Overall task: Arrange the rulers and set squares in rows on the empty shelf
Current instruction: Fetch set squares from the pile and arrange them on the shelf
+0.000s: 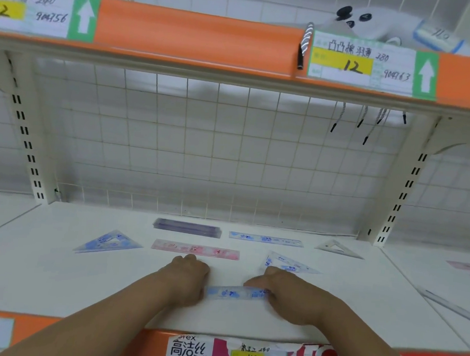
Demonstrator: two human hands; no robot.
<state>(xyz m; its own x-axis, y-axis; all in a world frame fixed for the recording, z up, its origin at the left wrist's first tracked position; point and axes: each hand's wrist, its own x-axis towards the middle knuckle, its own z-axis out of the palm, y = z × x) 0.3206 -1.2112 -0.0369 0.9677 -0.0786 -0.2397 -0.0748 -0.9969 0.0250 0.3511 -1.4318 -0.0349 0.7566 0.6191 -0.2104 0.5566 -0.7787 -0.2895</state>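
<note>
Both my hands rest on the white shelf (57, 271) near its front, holding a blue patterned ruler (235, 292) flat between them. My left hand (186, 278) covers its left end and my right hand (284, 291) grips its right end. Behind them lie a pink ruler (196, 249), a purple ruler pack (187, 227) and another blue ruler (266, 239). A blue set square (109, 242) lies to the left, a pale blue set square (288, 262) just beyond my right hand, and a clear set square (338, 248) at the far right.
A wire grid panel (202, 153) backs the shelf between slotted uprights (25, 129). An orange-edged shelf (195, 35) with price labels hangs overhead. On the neighbouring shelf to the right lie a clear ruler (451, 305) and a pink item (468, 265).
</note>
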